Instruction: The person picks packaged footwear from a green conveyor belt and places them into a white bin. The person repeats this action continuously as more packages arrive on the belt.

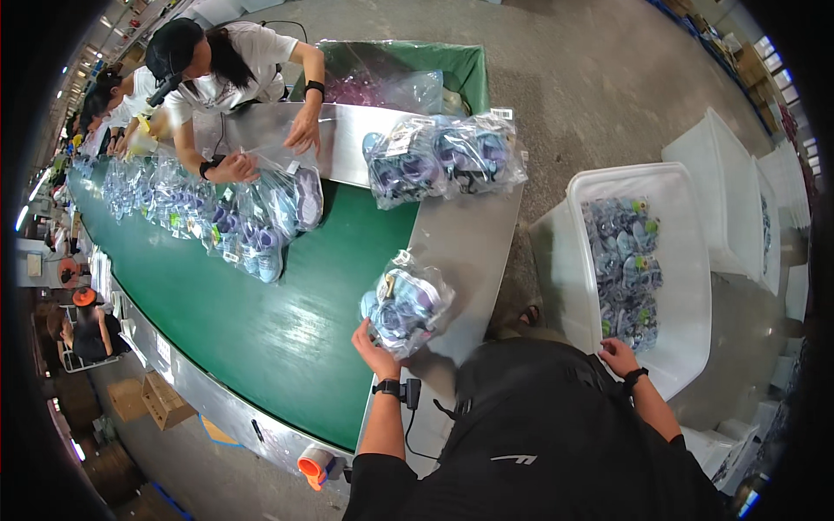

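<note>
A factory floor of grey concrete is seen, with a long green conveyor belt (261, 321) framed in steel. At the belt's near end, where it meets the steel end plate (469, 252), a clear bag of shoes (406, 308) is lying across the edge. This bag is gripped at its near corner by the left hand (375, 352), its fingers closed on the plastic. The right hand (618, 356) is rested on the near rim of a white bin (686, 260) standing on the floor beside the plate; its fingers are curled over the rim, and bagged shoes are piled inside. Two more bags (443, 156) are lying at the plate's far edge. Along the belt's far side a row of bags (217, 217) is spread, one being handled by another person (226, 69).
</note>
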A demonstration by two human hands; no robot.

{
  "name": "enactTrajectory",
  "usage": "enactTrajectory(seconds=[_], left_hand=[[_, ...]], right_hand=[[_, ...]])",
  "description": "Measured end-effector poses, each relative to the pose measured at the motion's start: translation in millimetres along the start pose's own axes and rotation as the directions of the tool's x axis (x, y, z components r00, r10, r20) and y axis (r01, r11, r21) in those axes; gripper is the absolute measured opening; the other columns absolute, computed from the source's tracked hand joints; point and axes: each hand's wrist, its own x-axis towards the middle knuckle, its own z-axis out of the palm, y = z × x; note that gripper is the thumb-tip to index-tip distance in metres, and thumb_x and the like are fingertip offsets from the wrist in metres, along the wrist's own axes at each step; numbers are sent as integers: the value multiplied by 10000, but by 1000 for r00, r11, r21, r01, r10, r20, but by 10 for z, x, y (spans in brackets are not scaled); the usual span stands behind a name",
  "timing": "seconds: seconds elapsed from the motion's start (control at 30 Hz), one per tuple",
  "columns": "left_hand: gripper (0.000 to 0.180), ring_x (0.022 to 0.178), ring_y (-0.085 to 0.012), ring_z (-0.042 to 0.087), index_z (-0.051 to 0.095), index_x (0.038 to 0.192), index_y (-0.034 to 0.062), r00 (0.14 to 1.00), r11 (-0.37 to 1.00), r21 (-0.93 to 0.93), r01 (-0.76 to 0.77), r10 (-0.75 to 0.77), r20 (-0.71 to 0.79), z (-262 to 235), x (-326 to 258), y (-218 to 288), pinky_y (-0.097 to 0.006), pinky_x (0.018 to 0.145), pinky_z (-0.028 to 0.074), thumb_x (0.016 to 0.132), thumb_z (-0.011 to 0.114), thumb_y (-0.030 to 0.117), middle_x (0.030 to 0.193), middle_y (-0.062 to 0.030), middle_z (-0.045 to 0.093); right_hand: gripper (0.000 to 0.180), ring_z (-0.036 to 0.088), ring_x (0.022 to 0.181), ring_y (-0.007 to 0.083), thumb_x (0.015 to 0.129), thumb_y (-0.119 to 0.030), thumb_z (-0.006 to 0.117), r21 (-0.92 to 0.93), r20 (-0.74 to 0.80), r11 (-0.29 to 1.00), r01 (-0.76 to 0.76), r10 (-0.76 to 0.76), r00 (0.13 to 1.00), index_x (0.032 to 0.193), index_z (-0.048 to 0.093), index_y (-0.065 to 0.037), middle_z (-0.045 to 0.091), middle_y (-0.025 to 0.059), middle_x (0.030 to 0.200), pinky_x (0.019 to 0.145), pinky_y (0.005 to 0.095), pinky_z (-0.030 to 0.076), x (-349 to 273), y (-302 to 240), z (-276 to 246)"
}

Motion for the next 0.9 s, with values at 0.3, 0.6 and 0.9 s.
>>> enactTrajectory(seconds=[0.3,0.6,0.9], left_hand=[[694,1105,-222,587,363,1482,31,832,730,-402,553,-452,322,-180,117,23,-352,910,493,913,709,227,1232,-133,592],[372,936,-156,612,540,1199,11,773,621,-504,600,-287,567,213,255,968,-299,823,504,856,677,50,1078,-57,632],[329,991,-185,630,529,1233,51,439,450,-300,841,-244,865,754,-259,2260,-337,821,530,930,626,138,1103,-59,642]], right_hand=[[353,677,788,194,840,-199,699,85,-10,993,79,-79,997,1116,637,12,697,112,841,754,326,528,305,-126,-43],[342,642,814,157,871,-185,690,205,-49,943,261,-257,965,1148,626,6,675,87,893,759,309,515,409,-804,-136],[483,631,1012,293,840,-214,732,148,-83,819,555,-549,832,1257,571,-32,626,135,1054,872,382,506,143,-1725,-434]])
